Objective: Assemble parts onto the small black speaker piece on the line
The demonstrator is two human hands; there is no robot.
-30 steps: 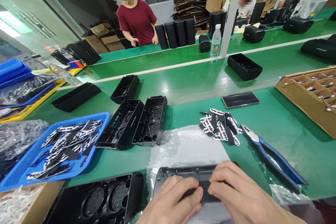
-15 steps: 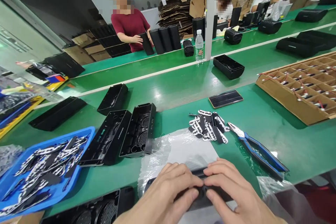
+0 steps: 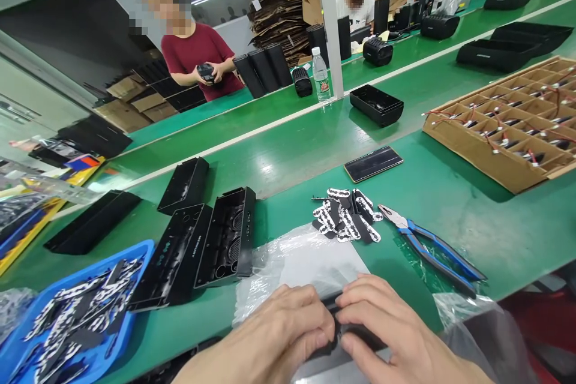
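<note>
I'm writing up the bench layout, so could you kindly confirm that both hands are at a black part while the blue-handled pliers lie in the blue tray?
Not quite: the blue-handled pliers are not in the blue tray; the head view shows them lying to the right of the pile of black-and-white strips. The left hand and right hand are at a black part, as you say.

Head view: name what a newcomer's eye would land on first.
Probably the left hand and right hand, close together on a black part at the bottom centre. Next, the blue-handled pliers, lying on the green bench to the right of a pile of black-and-white strips. Further off, at upper left, a person in a dark red shirt holds a dark object.
</note>
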